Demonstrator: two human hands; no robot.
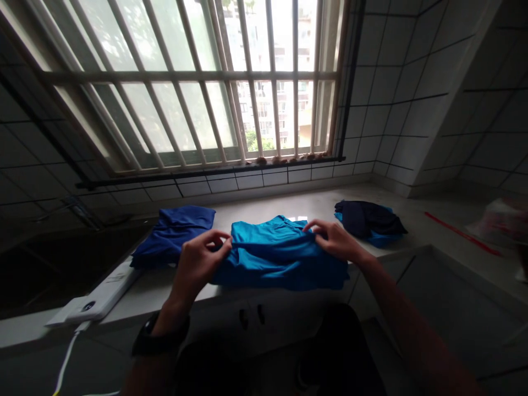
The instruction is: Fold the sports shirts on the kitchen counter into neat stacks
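A bright blue garment (272, 258) lies partly folded on the counter, its near part hanging over the front edge. At its left end my left hand (206, 253) pinches the fabric between thumb and fingers. My right hand (330, 236) grips the cloth toward the right end, fingers bent and thumb tucked under. A fold runs across the garment between both hands, and wrinkles show below it. What kind of garment it is, I cannot make out. To the left rests a folded dark blue garment (181, 231), close to my left hand.
A navy and blue cloth bundle (365, 220) sits on the counter (256, 206) at right. A red strip (462, 234) and a clear plastic bag (501, 223) are farther right. At left are a white power strip (99, 294) with a cable and a dark sink (53, 258). A barred window (198, 77) is behind.
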